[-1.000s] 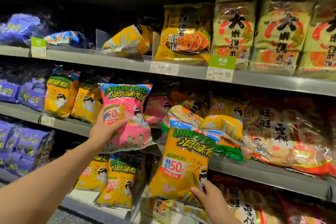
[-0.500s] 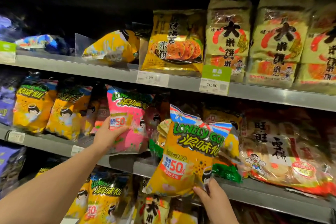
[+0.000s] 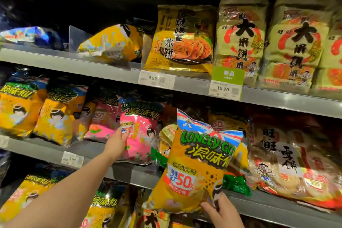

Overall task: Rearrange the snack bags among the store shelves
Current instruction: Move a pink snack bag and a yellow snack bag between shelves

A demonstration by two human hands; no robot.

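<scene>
My left hand (image 3: 117, 144) grips the left side of a pink Lonely God snack bag (image 3: 142, 131), which stands on the middle shelf (image 3: 92, 148) among other bags. My right hand (image 3: 220, 211) pinches the lower right corner of a yellow Lonely God bag (image 3: 198, 164) and holds it upright in front of the middle shelf. Another pink bag (image 3: 101, 122) stands just left of the one I hold.
Yellow Lonely God bags (image 3: 37, 113) fill the left of the middle shelf. Red rice cracker packs (image 3: 292, 163) lie at its right. The top shelf (image 3: 111, 66) holds a toppled yellow bag (image 3: 112, 42) and gold rice cracker packs (image 3: 242, 37). More yellow bags (image 3: 37, 190) sit below.
My left hand has carried the pink bag back onto the middle shelf among the other bags. The yellow bag in my right hand has risen slightly. The view has shifted right.
</scene>
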